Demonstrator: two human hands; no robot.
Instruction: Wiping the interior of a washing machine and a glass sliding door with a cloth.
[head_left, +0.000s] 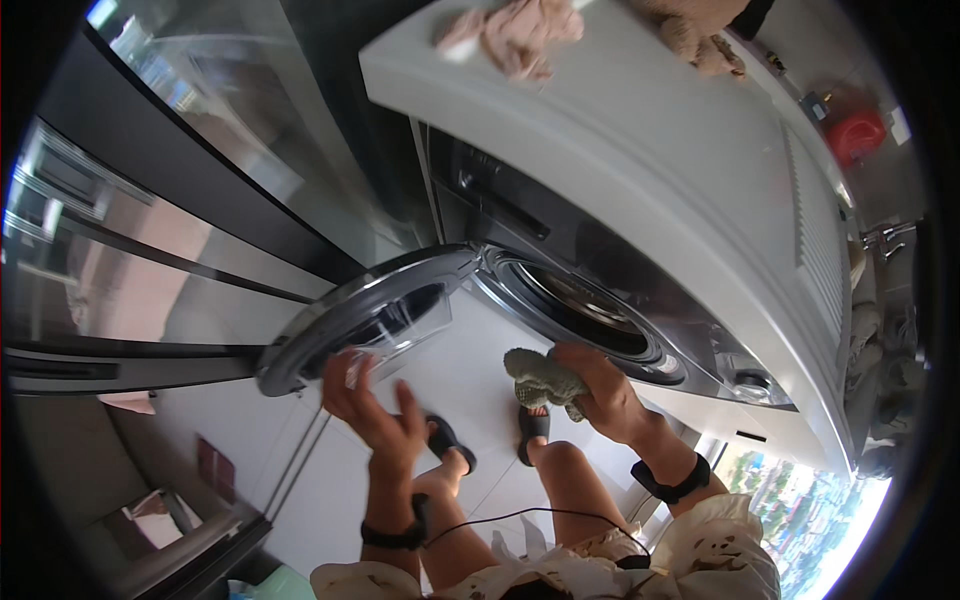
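Observation:
My right hand (607, 394) grips a bunched grey-green cloth (544, 379) just in front of the round opening (577, 300) of a front-loading washing machine. The machine's glass door (382, 319) stands swung out to the left. Beside that door's lower edge is my left hand (375, 409), fingers spread and nothing held; whether a fingertip touches the door, I cannot tell. The drum inside is mostly dark, and its contents are hidden from this angle.
Above the machine runs a white countertop (637, 142) with a crumpled pink cloth (525, 37) and a plush toy (697, 30) on it. Glass sliding doors with dark frames (187, 172) stand at the left. A red container (855, 137) and a faucet (892, 236) are at the far right.

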